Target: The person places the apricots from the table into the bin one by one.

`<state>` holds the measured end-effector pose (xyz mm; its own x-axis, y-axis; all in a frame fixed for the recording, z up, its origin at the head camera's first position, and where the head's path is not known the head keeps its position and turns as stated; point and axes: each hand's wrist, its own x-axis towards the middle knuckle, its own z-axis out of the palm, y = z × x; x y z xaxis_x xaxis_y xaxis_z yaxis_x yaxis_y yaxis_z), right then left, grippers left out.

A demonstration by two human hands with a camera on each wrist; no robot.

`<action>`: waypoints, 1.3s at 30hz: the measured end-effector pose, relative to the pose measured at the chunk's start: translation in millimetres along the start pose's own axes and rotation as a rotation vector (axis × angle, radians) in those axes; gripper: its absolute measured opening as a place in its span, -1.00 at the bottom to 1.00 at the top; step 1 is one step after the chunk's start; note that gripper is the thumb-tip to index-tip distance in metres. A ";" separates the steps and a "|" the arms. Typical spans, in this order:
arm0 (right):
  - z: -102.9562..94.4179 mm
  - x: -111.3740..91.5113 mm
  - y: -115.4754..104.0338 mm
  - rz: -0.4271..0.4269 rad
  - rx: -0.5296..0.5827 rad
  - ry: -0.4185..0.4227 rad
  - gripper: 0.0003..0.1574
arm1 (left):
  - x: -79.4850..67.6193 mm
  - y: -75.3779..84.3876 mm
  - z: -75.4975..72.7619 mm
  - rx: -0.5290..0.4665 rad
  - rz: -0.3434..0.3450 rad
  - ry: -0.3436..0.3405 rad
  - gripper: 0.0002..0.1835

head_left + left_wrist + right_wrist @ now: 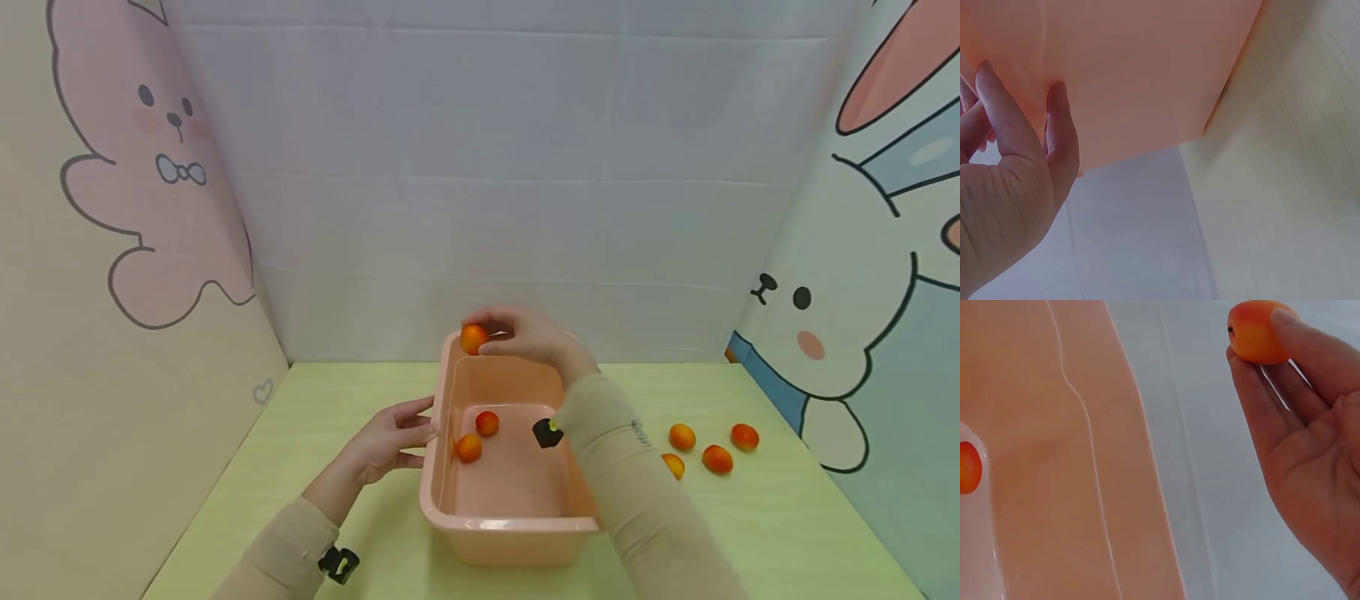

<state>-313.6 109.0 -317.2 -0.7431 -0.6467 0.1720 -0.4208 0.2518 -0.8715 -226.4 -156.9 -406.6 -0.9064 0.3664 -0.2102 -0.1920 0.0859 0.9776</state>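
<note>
The head camera looks forward and down over worktop [367, 387] and tub [517, 546] from farthest off. Close in, the left wrist camera faces the tub's outer wall [1141, 81]; the right wrist one faces its rim [1129, 487] and a held fruit [1257, 337], both shared with the head view.

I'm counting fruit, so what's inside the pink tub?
In the tub I see a red fruit and an orange fruit. The right sleeve hides part of the tub's right side, so anything there can't be seen.
</note>
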 end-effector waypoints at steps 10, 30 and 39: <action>8.1 4.5 21.6 0.072 -0.080 -0.059 -0.48 | -0.6 0.2 -0.1 -0.001 0.002 -0.008 -0.25; 18.4 1.3 60.8 0.321 0.018 -0.111 -0.54 | -2.6 0.6 0.6 -0.002 0.015 -0.021 -0.25; 24.3 -2.1 63.7 0.394 -0.017 -0.192 -0.59 | -2.1 -0.6 0.9 -0.001 0.001 -0.001 -0.25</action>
<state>-326.2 108.9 -384.2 -0.7391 -0.6204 -0.2622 -0.1339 0.5168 -0.8456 -224.1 -156.9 -406.7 -0.9062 0.3676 -0.2089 -0.1913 0.0841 0.9779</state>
